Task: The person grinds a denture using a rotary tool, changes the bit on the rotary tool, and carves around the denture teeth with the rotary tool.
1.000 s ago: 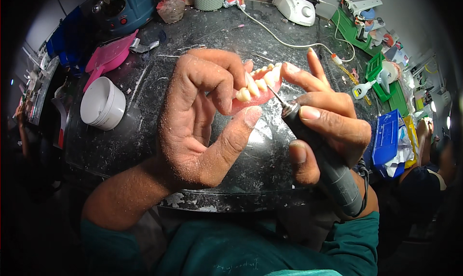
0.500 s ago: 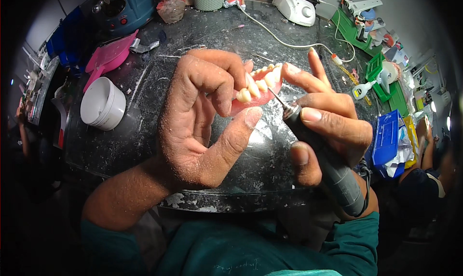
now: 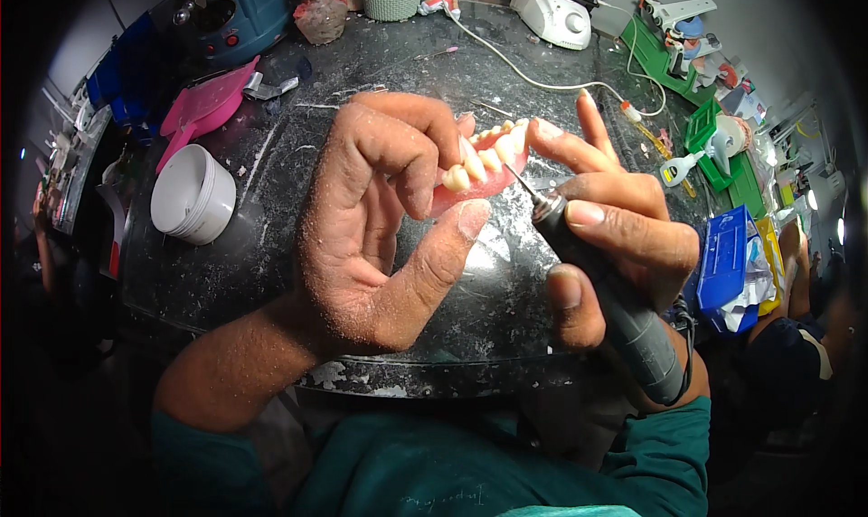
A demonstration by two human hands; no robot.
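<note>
My left hand (image 3: 380, 219), dusted with pale powder, pinches a denture (image 3: 475, 188) between its thumb and fingers. Pink gum material and a curved row of cream teeth show on the denture; its left end is hidden by my fingers. In my right hand (image 3: 624, 219) a black rotary handpiece (image 3: 619, 314) is held like a pen. Its thin metal bur reaches the front of the denture, at the line between teeth and gum. One right fingertip rests by the denture's right end, and another finger points upward.
A dusty black table (image 3: 271, 291) lies beneath my hands. To the left are a white tub (image 3: 194, 196) and a pink dustpan (image 3: 203, 106). Behind stand a blue machine (image 3: 231, 24) and a white control box (image 3: 556, 18) with a cable. Blue and green bins (image 3: 723, 264) line the right.
The handpiece has shifted very slightly, its bur tip staying at the denture's front. Both hands otherwise keep their place.
</note>
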